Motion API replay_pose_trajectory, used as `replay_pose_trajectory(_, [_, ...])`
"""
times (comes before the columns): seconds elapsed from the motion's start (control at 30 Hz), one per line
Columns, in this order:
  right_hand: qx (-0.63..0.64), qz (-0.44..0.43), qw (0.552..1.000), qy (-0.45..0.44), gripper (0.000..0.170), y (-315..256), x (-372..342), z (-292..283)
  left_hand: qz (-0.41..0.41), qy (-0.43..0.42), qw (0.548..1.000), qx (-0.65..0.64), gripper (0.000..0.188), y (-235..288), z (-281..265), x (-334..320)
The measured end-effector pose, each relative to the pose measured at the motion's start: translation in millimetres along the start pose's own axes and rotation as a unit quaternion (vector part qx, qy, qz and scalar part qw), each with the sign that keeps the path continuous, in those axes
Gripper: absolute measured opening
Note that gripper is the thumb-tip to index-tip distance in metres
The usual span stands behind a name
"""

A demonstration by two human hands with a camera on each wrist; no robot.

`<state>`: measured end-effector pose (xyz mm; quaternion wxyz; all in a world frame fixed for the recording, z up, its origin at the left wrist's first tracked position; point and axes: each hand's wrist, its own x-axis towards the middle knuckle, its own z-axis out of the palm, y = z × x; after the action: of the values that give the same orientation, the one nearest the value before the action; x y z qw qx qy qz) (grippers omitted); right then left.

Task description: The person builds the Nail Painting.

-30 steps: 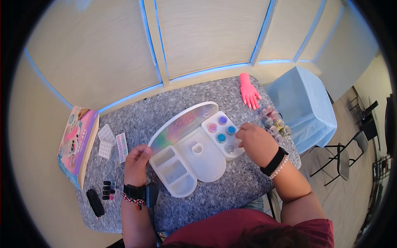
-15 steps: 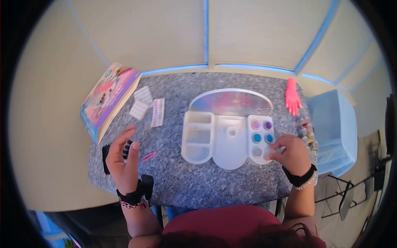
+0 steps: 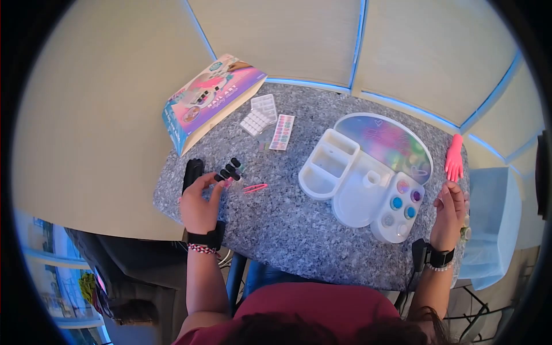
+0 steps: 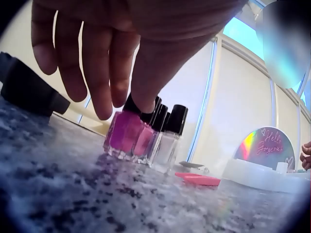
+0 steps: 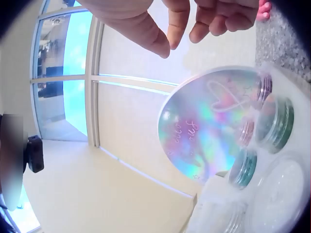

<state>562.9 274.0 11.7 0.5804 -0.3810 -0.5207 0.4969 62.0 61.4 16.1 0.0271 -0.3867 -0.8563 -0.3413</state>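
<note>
At the table's left, my left hand is at a cluster of small nail polish bottles with black caps. The left wrist view shows the thumb and forefinger of this hand pinching the cap of a purple-pink bottle, which stands upright on the table. A pink clip-like piece lies just right of the bottles. My right hand hovers empty with loosely bent fingers, right of a white compartment tray that has an iridescent back panel and several glitter jars.
A colourful box leans at the back left, near clear plastic cases and a sticker sheet. A black pouch lies left of the bottles. At the far right are a pink model hand and a blue-covered surface.
My left hand has left the tray and come to the bottles, taking hold of one cap. My right hand has moved off the tray's jar section. The head view has swung left.
</note>
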Motion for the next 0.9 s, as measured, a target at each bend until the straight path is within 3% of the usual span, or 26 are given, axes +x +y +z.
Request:
replay_pose_trajectory(0.07, [0.000, 0.051, 0.993, 0.108, 0.027, 1.6, -1.6, 5.3, -0.007, 0.013, 1.000, -0.012, 0.031, -3.2, 2.6, 1.7])
replay_pose_trajectory(0.17, [0.040, 0.076, 0.989, 0.120, 0.032, 3.0, -12.0, 0.1, 0.009, 0.020, 1.000, -0.008, 0.029, -10.1, 3.4, 3.6])
replay_pose_trajectory(0.23, [0.018, 0.059, 0.992, 0.106, 0.036, 4.2, -19.8, 6.4, 0.023, 0.069, 0.997, -0.006, 0.025, -3.3, -2.8, 1.3])
replay_pose_trajectory(0.33, [-0.049, 0.038, 0.995, 0.075, 0.051, 12.4, -26.7, 9.2, 0.047, 0.103, 0.990, -0.080, 0.022, 46.9, -15.5, -7.7])
replay_pose_trajectory(0.4, [-0.066, 0.061, 0.996, 0.000, 0.060, 8.2, -29.4, 21.8, 0.086, 0.071, 0.988, -0.105, 0.020, 87.0, -18.2, -13.7])
replay_pose_trajectory(0.47, [-0.045, 0.070, 0.996, -0.023, 0.070, 13.6, -27.0, 22.9, 0.256, -0.034, 0.962, -0.095, 0.024, 115.2, -12.5, -13.8])
replay_pose_trajectory(0.5, [-0.052, 0.067, 0.996, -0.042, 0.074, 15.9, -26.5, 23.2, 0.260, -0.036, 0.960, -0.096, 0.024, 125.4, -4.6, -11.9])
replay_pose_trajectory(0.57, [-0.073, 0.062, 0.994, -0.058, 0.080, 17.4, -28.4, 24.0, 0.326, -0.121, 0.935, -0.069, 0.024, 140.2, 12.9, -4.9])
replay_pose_trajectory(0.83, [-0.070, 0.073, 0.993, -0.063, 0.079, 16.7, -27.8, 20.0, 0.356, -0.151, 0.922, -0.033, 0.023, 135.6, 65.0, 11.4])
replay_pose_trajectory(0.9, [-0.072, 0.073, 0.993, -0.065, 0.078, 16.7, -27.6, 19.9, 0.357, -0.116, 0.927, -0.003, 0.024, 136.8, 64.9, 10.6])
